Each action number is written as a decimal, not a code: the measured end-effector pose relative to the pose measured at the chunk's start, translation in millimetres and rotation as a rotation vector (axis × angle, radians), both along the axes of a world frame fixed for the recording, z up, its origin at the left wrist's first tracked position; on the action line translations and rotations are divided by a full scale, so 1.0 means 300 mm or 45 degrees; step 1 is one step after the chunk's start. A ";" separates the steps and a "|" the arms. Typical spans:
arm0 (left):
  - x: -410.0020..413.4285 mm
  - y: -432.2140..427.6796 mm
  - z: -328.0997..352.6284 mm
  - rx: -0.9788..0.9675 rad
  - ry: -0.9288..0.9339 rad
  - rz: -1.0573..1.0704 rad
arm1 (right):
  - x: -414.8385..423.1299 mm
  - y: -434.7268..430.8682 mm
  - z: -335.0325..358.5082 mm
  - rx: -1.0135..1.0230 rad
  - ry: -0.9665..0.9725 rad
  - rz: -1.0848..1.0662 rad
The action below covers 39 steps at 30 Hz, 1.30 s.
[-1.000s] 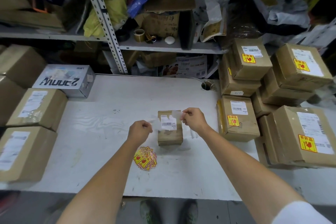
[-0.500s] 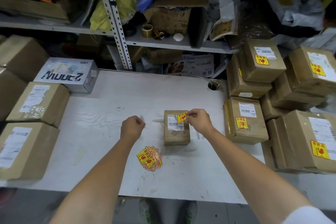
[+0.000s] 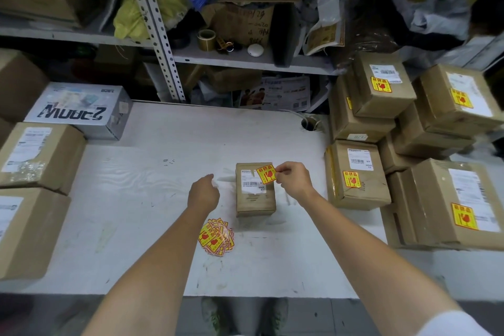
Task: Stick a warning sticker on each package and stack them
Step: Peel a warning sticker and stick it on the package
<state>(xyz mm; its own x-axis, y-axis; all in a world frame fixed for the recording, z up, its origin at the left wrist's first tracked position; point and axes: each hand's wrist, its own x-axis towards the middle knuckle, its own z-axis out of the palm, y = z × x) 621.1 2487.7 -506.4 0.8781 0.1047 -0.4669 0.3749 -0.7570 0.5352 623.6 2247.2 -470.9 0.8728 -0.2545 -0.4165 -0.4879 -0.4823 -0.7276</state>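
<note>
Pinching sticker point(image 3: 266, 173) at package point(image 3: 255, 200): right hand point(image 3: 294, 180) fingers point(image 3: 281, 170); left hand point(image 3: 203, 194) curled (hold unclear); sticker pile point(image 3: 216, 237) near, stacked packages point(image 3: 381, 84) beside.

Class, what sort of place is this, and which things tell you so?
Probably a parcel packing or storage room: labelled cardboard boxes stacked on a white table, cluttered metal shelves behind, and a pile of warning stickers.

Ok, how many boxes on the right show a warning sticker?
5: top back box, box under it, far-right box, middle box, front box. Others may hide theirs.
</note>
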 end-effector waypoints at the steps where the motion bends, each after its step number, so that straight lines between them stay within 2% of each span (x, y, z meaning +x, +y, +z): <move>1: 0.000 -0.016 0.000 -0.021 0.008 -0.010 | -0.004 -0.002 -0.003 0.006 0.003 -0.003; 4: -0.010 -0.063 0.003 -0.189 0.010 0.056 | -0.018 -0.008 -0.013 0.027 0.018 -0.015; 8: -0.048 -0.117 0.003 -0.481 0.124 0.130 | -0.040 -0.009 -0.013 0.052 0.056 -0.033; 10: -0.068 -0.139 -0.006 -0.533 0.134 0.136 | -0.050 -0.007 -0.010 0.073 0.084 -0.050; 21: -0.080 -0.180 -0.007 -0.493 0.058 0.208 | -0.115 0.020 -0.039 0.071 0.243 -0.054; 39: -0.084 -0.178 -0.004 -0.506 0.041 0.204 | -0.100 0.069 -0.079 -0.106 0.240 0.010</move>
